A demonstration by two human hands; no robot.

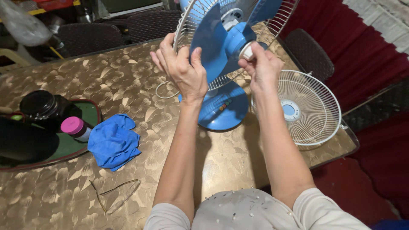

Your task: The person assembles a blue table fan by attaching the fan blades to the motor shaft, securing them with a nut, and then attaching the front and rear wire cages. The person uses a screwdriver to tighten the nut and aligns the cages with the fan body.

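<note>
gripping the blue fan blade [213,42], the left hand [183,70] is being closed on its edge. the white hub cap [247,51] is being pinched by the right hand [264,68].

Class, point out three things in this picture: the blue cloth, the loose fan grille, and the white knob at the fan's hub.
Blue cloth [113,142], head view, middle of the crumpled fabric.
Loose grille [313,115], head view, wire spokes right of its centre disc.
White knob [246,51], head view, its side, at the right hand's fingertips.

L hand [183,70] on fan blade [213,42], R hand [264,68] on hub cap [247,51]
</note>
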